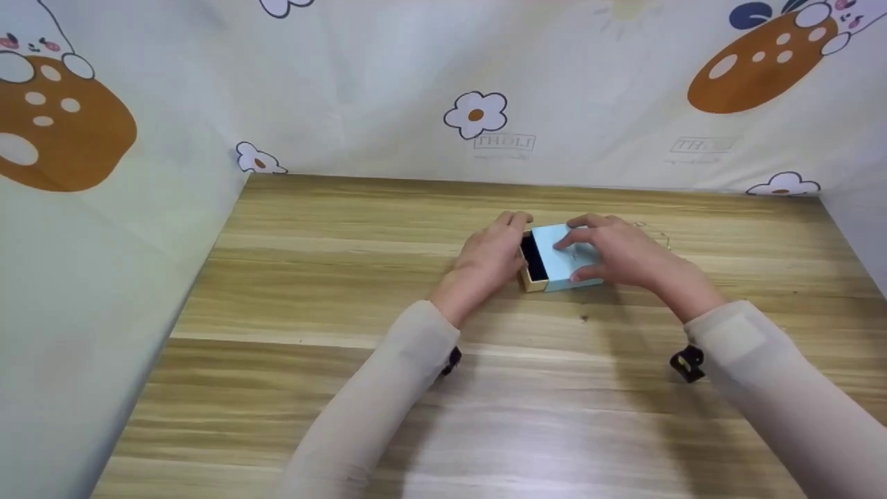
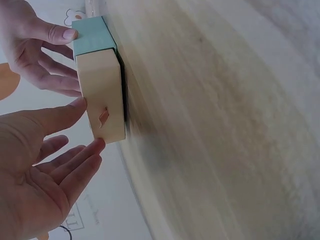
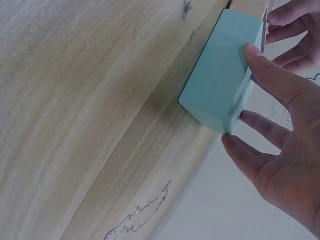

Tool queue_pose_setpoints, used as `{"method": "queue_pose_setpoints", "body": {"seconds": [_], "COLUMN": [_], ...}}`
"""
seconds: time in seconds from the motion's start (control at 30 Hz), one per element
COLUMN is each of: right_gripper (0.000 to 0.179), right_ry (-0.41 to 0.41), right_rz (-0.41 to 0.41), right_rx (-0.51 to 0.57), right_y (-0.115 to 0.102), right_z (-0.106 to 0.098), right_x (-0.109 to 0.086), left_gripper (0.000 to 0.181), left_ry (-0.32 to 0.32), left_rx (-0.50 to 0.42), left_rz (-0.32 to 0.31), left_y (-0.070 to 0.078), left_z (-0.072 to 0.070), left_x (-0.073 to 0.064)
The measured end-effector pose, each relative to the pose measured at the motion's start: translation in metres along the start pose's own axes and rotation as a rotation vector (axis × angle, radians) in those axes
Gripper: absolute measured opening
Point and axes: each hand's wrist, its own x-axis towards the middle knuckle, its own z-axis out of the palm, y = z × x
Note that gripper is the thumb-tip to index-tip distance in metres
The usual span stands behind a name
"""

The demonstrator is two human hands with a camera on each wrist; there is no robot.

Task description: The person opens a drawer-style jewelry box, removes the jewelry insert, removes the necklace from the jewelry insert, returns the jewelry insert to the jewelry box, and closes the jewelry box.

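Observation:
A small gift box stands on the wooden table, its light blue sleeve (image 1: 553, 269) slid partly off a tan drawer (image 1: 535, 284) with a dark lining. My left hand (image 1: 488, 255) is at the drawer's outer end; in the left wrist view its thumb and fingertips pinch the drawer's edges, beside a small ribbon tab (image 2: 104, 117). My right hand (image 1: 624, 251) grips the sleeve from above, with thumb and fingers at opposite sides and one finger on the top. A thin silvery chain (image 3: 142, 210) lies on the table behind the right hand.
The wooden tabletop (image 1: 332, 277) runs back to a pale patterned curtain (image 1: 388, 90) with printed flowers. Another curtain side borders the table on the left. A small dark mark (image 1: 584, 318) shows on the wood in front of the box.

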Motion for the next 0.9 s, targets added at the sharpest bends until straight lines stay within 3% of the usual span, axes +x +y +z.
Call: {"method": "queue_pose_setpoints", "body": {"seconds": [0.27,0.57,0.77,0.9], "right_gripper": [0.046,0.047,0.048,0.050], "right_ry": [0.003,0.010,0.016,0.032], "right_rz": [0.028,0.022,0.023,0.070], "right_rx": [0.006,0.005,0.005,-0.013], "right_y": [0.005,0.013,0.008,0.001], "right_z": [0.000,0.002,0.006,0.013], "right_x": [-0.007,-0.009,-0.006,-0.006], "left_gripper": [0.054,0.060,0.060,0.062], "left_ry": [-0.006,-0.019,-0.028,-0.067], "left_rx": [0.017,0.010,0.033,0.005], "left_rz": [0.020,-0.011,0.029,-0.007], "left_y": [0.012,0.023,0.019,0.013], "left_z": [0.007,0.017,0.017,0.012], "left_x": [0.009,0.015,0.010,0.006]}}
